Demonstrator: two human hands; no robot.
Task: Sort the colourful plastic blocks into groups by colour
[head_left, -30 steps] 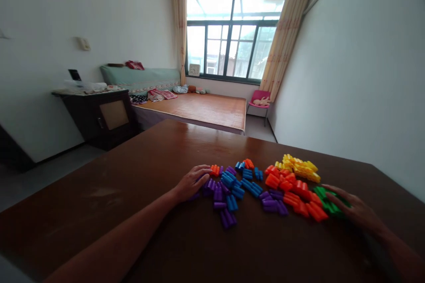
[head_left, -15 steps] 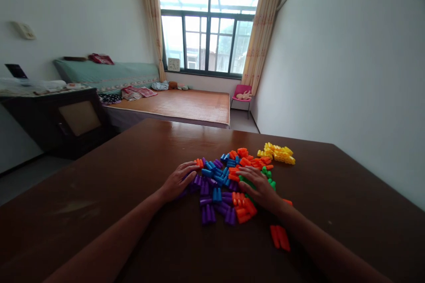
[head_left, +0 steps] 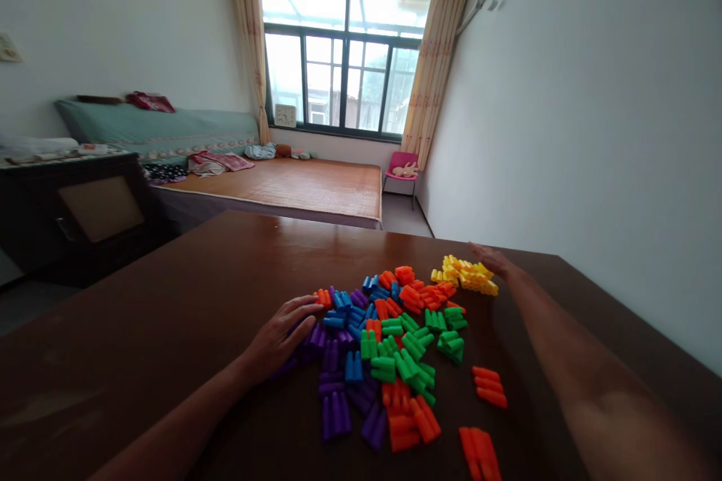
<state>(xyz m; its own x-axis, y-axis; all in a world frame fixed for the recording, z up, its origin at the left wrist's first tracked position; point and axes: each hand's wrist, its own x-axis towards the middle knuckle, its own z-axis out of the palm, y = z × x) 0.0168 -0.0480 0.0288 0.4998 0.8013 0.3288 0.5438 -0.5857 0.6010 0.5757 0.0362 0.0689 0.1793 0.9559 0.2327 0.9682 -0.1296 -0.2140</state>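
Plastic toy pieces shaped like joined, rounded tubes lie in a loose heap on the brown table. My left hand (head_left: 282, 334) rests at the heap's left edge, fingers stretched out, beside purple pieces (head_left: 332, 349) and touching or nearly touching a small orange piece (head_left: 323, 298). At the far right, my right hand (head_left: 490, 259) reaches behind the yellow pieces (head_left: 465, 274) with its fingers extended; whether it touches them I cannot tell. Green pieces (head_left: 414, 346) spread over the middle of the heap, with blue pieces (head_left: 353, 367) to their left. Orange pieces (head_left: 411, 421) lie at the front.
Two separate orange pieces, one a three-tube block (head_left: 489, 387) and one a nearer block (head_left: 479, 455), lie right of the heap. Beyond the brown table (head_left: 186, 278) are a bed (head_left: 293, 188), a pink chair (head_left: 401, 165) and a dark cabinet (head_left: 68, 203).
My right hand has moved from over the green pieces to the far right, beside the yellow ones, uncovering the green pieces. My left hand stays at the heap's left edge. The view has shifted slightly.
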